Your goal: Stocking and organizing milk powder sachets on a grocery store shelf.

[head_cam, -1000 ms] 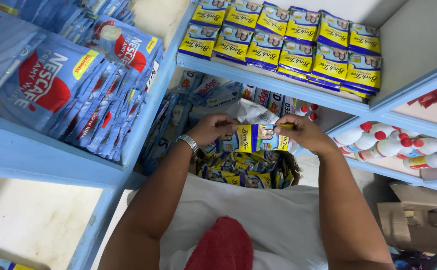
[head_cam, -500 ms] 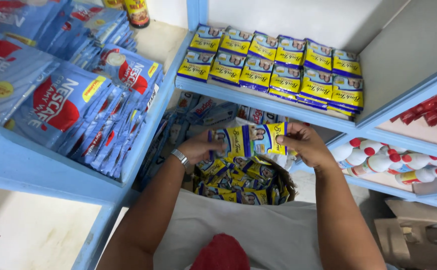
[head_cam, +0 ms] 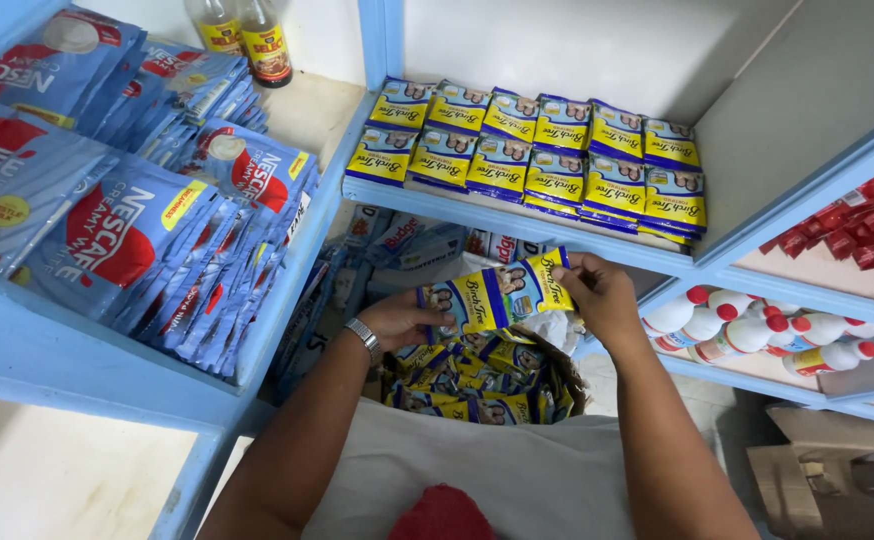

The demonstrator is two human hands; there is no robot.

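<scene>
A strip of yellow-and-blue sachets (head_cam: 497,295) is held stretched between the left hand (head_cam: 402,322) and the right hand (head_cam: 597,295), fingers clamped on each end, just above an open box of like sachets (head_cam: 477,385), below the blue shelf (head_cam: 517,222).

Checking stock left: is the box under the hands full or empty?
Nearly full: the open box shows yellow-and-blue sachets heaped to its rim; depth below cannot be told.
</scene>
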